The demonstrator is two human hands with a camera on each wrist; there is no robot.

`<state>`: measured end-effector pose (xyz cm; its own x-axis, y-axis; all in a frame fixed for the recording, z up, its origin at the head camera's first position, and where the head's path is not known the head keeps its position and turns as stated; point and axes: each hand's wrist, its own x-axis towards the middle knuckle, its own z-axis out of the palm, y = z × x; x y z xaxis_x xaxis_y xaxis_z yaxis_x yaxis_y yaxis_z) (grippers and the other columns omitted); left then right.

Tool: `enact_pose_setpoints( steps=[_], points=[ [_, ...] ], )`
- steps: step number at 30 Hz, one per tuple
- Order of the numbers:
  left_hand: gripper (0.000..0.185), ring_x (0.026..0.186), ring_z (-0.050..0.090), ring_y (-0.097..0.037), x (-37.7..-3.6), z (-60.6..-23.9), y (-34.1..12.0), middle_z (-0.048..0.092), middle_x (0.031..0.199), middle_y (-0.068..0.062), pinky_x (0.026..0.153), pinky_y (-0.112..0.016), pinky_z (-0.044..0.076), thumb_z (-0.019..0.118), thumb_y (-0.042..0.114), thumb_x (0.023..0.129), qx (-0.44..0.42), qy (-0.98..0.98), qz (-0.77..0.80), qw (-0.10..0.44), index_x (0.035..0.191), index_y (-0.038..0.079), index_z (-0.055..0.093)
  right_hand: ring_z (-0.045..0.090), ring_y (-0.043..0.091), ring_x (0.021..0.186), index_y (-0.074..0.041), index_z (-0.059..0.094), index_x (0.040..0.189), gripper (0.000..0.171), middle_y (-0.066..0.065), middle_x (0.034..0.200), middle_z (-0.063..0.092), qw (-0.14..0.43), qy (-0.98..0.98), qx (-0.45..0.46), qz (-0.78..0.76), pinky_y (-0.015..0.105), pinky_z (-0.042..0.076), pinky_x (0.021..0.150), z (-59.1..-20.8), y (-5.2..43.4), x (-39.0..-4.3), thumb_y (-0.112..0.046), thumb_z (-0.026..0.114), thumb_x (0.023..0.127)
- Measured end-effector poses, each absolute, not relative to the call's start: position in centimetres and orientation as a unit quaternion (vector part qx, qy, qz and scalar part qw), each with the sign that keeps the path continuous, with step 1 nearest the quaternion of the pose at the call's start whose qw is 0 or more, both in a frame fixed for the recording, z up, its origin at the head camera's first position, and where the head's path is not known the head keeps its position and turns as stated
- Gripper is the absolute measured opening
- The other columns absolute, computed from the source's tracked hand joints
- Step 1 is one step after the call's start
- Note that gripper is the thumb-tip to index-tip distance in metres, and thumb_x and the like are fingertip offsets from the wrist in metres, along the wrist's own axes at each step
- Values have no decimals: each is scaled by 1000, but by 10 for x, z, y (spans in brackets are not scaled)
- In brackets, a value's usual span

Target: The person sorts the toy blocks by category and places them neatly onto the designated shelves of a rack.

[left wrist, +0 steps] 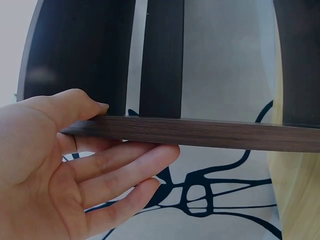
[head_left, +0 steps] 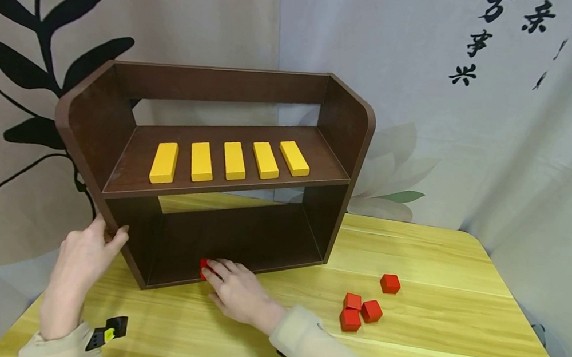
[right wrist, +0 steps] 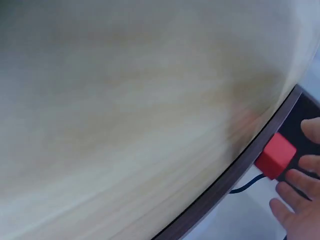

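Note:
A dark brown two-tier wooden shelf (head_left: pixel 234 228) stands on the table. My left hand (head_left: pixel 83 256) grips the edge of its left side panel; in the left wrist view the thumb lies on one side of the panel edge (left wrist: pixel 210 132) and the fingers on the other. On the front of the lower tier sits a red cube (right wrist: pixel 276 156), mostly covered by my right hand (head_left: pixel 240 293) in the head view. The right wrist view shows this hand's fingers (right wrist: pixel 292 197) spread loosely beside the cube, not wrapped round it.
Several yellow blocks (head_left: pixel 235 161) lie in a row on the upper tier. On the table (head_left: pixel 448 320), right of the shelf, are several loose red cubes (head_left: pixel 350 320), with one red cube (head_left: pixel 390 284) a little apart. A printed curtain (head_left: pixel 428 100) hangs behind.

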<state>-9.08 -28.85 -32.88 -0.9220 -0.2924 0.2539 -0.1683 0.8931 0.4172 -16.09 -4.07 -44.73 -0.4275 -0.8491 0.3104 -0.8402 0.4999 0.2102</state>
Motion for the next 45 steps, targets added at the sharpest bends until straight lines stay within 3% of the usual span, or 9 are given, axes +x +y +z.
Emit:
enact_pose_setpoints(
  steps=[18,45],
  points=[
    [33,47,40,-20,-90,-329,-288,44,60,-9,43,-31,29,44,31,98,124,-960,-200,152,91,-1,45,31,15,143,-19,30,149,58,1,157,26,67,-881,463,-66,28,33,112,-442,-70,-141,-48,38,99],
    [38,44,38,-20,-90,-328,-288,39,57,-8,42,-31,30,42,33,98,129,-962,-195,142,88,-3,44,29,11,143,-32,22,150,57,1,160,15,15,-887,460,-25,22,31,111,-444,-98,-145,-50,36,98]
  ],
)
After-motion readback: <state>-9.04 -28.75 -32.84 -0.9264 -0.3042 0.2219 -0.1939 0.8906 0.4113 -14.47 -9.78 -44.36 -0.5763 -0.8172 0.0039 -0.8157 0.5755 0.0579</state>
